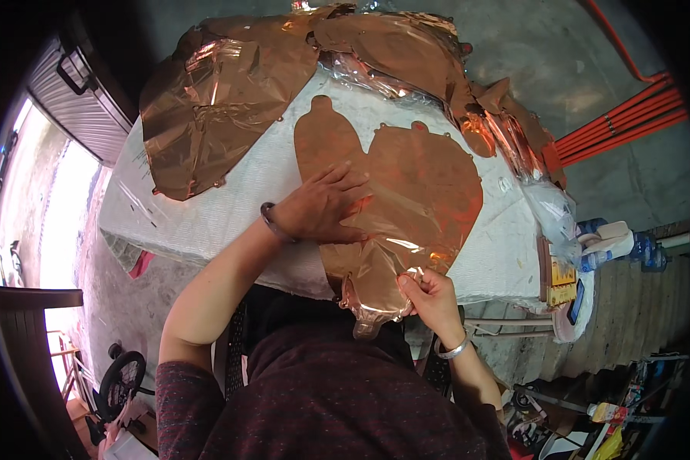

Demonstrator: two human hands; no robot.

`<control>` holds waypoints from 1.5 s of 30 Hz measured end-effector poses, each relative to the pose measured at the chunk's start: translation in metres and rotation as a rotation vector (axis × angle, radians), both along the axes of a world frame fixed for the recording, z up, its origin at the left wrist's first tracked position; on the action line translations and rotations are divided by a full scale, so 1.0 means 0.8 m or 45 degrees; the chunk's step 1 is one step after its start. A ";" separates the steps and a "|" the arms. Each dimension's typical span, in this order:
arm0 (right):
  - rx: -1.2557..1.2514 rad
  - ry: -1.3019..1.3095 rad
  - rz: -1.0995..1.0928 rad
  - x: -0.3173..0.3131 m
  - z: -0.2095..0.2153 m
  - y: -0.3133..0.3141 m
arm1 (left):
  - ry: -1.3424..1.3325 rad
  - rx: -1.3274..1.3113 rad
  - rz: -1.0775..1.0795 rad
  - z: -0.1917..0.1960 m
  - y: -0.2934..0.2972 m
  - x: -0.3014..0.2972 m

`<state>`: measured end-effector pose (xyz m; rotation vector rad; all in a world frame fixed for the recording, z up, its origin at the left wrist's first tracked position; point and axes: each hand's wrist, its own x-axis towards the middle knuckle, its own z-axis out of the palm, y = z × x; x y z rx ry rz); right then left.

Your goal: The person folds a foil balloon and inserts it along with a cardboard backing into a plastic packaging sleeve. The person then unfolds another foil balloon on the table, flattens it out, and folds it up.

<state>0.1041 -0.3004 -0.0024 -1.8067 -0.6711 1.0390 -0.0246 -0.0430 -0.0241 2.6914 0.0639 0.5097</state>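
Two hands, left hand [322,208] and right hand [429,295], hold one copper foil balloon [422,192].

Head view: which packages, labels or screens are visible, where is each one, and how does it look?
Clear plastic bag: at the right edge of the white table, crumpled, transparent.
Yellow-orange box: below the table's right end, small, rectangular; print too small to tell.
Yellow packet: bottom right among clutter, with a red part.
Screens: none seen.

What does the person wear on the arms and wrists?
Both forearms are bare. The left hand has a dark bangle at the wrist, and the right hand has a silver bangle. A dark maroon speckled sleeve covers the left upper arm.
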 end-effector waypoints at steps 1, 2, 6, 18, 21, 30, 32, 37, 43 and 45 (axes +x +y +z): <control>0.025 0.017 0.015 0.001 -0.002 -0.001 | -0.051 0.019 0.005 -0.003 0.000 0.000; 0.028 0.018 0.012 0.001 -0.003 -0.002 | -0.050 0.022 0.002 -0.001 0.000 0.001; 0.014 0.013 0.003 -0.002 0.000 0.000 | -0.031 0.016 -0.005 0.003 0.000 0.002; -0.046 -0.470 -0.082 0.013 0.026 -0.030 | 0.087 -0.024 -0.040 0.007 0.001 0.005; 0.039 -1.187 -0.016 0.041 0.032 -0.056 | 0.074 -0.032 -0.053 0.010 0.006 0.002; 0.200 -1.378 0.262 0.059 0.022 -0.070 | 0.051 -0.014 -0.042 0.004 0.003 0.008; 0.230 -1.386 0.275 0.061 0.018 -0.067 | 0.056 0.005 -0.046 0.007 0.003 0.008; 0.293 -1.330 0.233 0.059 0.013 -0.068 | 0.000 0.025 -0.002 0.005 0.001 0.005; 0.313 -1.351 0.200 0.058 0.010 -0.068 | 0.046 0.041 -0.057 0.024 0.002 0.008; 0.309 -1.363 0.194 0.059 0.008 -0.068 | 0.099 -0.006 -0.047 0.037 0.000 0.011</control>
